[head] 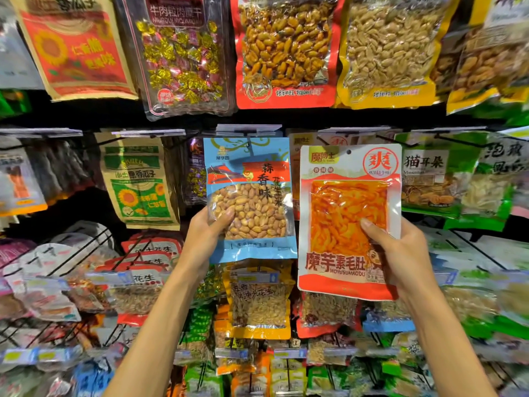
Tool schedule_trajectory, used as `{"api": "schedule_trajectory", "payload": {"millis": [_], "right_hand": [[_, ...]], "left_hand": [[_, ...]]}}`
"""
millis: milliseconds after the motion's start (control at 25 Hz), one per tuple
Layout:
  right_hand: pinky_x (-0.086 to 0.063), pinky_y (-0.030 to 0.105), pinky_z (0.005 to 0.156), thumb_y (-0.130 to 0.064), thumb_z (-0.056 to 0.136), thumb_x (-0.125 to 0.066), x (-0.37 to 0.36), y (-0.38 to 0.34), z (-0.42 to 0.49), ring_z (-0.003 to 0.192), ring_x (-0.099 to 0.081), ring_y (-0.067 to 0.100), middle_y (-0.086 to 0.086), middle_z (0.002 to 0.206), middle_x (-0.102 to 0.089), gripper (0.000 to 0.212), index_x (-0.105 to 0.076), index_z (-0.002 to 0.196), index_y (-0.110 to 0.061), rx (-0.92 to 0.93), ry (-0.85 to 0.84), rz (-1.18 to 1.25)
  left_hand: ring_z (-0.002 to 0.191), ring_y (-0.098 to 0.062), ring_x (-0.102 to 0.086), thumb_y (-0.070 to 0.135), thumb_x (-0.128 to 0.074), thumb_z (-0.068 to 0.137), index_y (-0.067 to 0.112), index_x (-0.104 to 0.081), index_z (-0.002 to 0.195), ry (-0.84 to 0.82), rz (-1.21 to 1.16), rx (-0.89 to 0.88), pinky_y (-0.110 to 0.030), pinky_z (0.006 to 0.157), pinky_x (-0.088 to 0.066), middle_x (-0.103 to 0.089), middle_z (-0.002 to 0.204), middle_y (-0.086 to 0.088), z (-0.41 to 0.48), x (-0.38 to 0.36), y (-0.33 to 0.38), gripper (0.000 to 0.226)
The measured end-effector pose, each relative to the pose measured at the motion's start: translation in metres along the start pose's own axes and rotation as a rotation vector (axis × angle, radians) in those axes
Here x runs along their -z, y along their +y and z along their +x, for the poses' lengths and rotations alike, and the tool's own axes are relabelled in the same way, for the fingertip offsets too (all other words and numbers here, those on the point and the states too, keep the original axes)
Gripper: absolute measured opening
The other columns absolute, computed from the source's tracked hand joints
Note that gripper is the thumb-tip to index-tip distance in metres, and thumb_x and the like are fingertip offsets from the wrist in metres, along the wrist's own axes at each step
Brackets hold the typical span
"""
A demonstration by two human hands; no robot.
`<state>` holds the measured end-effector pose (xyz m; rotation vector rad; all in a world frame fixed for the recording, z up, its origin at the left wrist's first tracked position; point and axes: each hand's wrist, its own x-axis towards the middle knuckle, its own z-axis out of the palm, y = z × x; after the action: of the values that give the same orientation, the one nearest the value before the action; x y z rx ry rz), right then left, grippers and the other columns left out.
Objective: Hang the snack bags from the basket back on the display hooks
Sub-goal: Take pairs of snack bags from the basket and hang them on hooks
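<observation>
My left hand (207,236) grips the lower left of a blue bag of garlic peanuts (252,179). The top of that bag sits at a display hook (252,144) under a price-tag strip; I cannot tell whether the hook passes through its hole. My right hand (400,259) holds a white and red bag of orange konjac strips (347,213) by its lower right edge. This bag stands upright in front of the rack, its hang hole free of any hook. The basket is out of view.
Snack bags fill the rack on every side: sunflower seeds (137,181) at left, green bags (438,176) at right, peanut bags (286,50) above. Black wire hooks (455,140) jut out along the middle row. More packets (259,305) hang below my hands.
</observation>
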<state>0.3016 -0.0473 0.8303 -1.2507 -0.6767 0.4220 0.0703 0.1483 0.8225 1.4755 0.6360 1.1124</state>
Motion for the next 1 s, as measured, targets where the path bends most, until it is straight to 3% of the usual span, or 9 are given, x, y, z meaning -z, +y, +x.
{"api": "schedule_trajectory", "payload": {"millis": [200,480,800,1000], "right_hand": [[-0.058,0.048,0.081,-0.018,0.086,-0.072,-0.002,0.000,0.012,0.087,-0.074,0.026,0.005,0.095,-0.076,0.015,-0.070,0.100,-0.023,-0.012,-0.005,-0.004],[-0.058,0.047,0.083,-0.018,0.087,-0.072,-0.011,-0.002,0.030,0.089,-0.074,0.022,0.003,0.096,-0.076,0.015,-0.070,0.102,-0.019,0.005,-0.031,-0.003],[-0.058,0.044,0.083,-0.020,0.088,-0.072,-0.015,0.003,0.039,0.086,-0.074,0.019,-0.001,0.093,-0.077,0.011,-0.070,0.099,-0.021,-0.034,-0.037,-0.023],[-0.059,0.039,0.078,-0.020,0.088,-0.072,-0.013,0.008,0.044,0.085,-0.074,0.017,-0.002,0.092,-0.077,0.012,-0.070,0.100,-0.021,-0.034,-0.020,-0.026]], "left_hand": [[0.098,-0.011,-0.070,0.023,-0.059,0.096,0.016,-0.063,0.120,0.000,0.006,0.017,-0.019,0.077,-0.054,-0.073,0.109,0.000,0.007,0.000,-0.005,0.025],[0.100,-0.004,-0.067,0.025,-0.062,0.095,0.030,-0.064,0.111,0.013,0.042,0.041,-0.024,0.085,-0.046,-0.072,0.109,0.008,0.020,0.001,-0.009,0.018],[0.106,-0.014,-0.066,0.027,-0.062,0.094,0.019,-0.064,0.118,0.011,0.078,0.039,-0.034,0.095,-0.047,-0.073,0.111,0.003,0.028,0.001,-0.012,0.026],[0.101,-0.007,-0.066,0.024,-0.060,0.095,0.019,-0.064,0.118,0.009,0.065,0.041,-0.023,0.082,-0.046,-0.072,0.111,0.004,0.032,0.000,-0.015,0.024]]}}
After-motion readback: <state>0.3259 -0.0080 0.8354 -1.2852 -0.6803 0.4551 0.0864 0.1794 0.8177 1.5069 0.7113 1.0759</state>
